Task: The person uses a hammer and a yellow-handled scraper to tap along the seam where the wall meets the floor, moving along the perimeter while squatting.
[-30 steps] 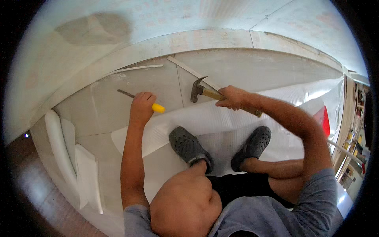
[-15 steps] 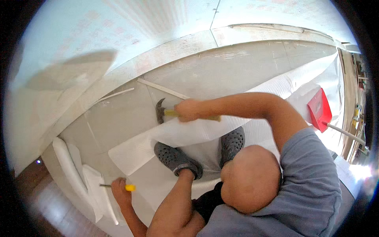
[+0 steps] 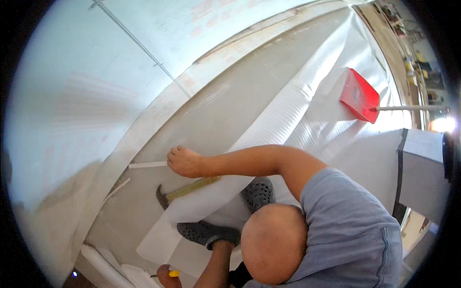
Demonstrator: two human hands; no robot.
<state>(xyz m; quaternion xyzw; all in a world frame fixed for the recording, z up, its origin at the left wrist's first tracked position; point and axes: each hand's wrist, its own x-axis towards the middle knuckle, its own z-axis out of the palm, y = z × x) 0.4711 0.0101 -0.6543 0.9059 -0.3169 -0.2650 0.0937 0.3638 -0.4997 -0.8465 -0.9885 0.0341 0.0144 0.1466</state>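
Note:
My right hand (image 3: 184,162) is over the floor with its fingers curled at one end of a thin white strip (image 3: 146,165). Just below that hand lies a claw hammer (image 3: 192,187), its dark head on the grey floor and its yellowish handle across a white foam sheet (image 3: 185,211). Low in the picture, my left hand (image 3: 168,277) is closed round a screwdriver (image 3: 174,273) with a yellow handle and thin metal shaft. The lower part of that hand is cut off by the picture's edge.
A pale wall (image 3: 86,120) rises at the left, with a base board (image 3: 158,108) along it. Another thin strip (image 3: 117,188) lies near it. A red dustpan (image 3: 360,96) rests on the foam at the right, by a grey box (image 3: 422,163). Rolled foam (image 3: 103,266) lies lower left.
The right hand has let go of the hammer, now lying down, and has moved to the white strip. The view has turned rightward. The left hand still holds the screwdriver.

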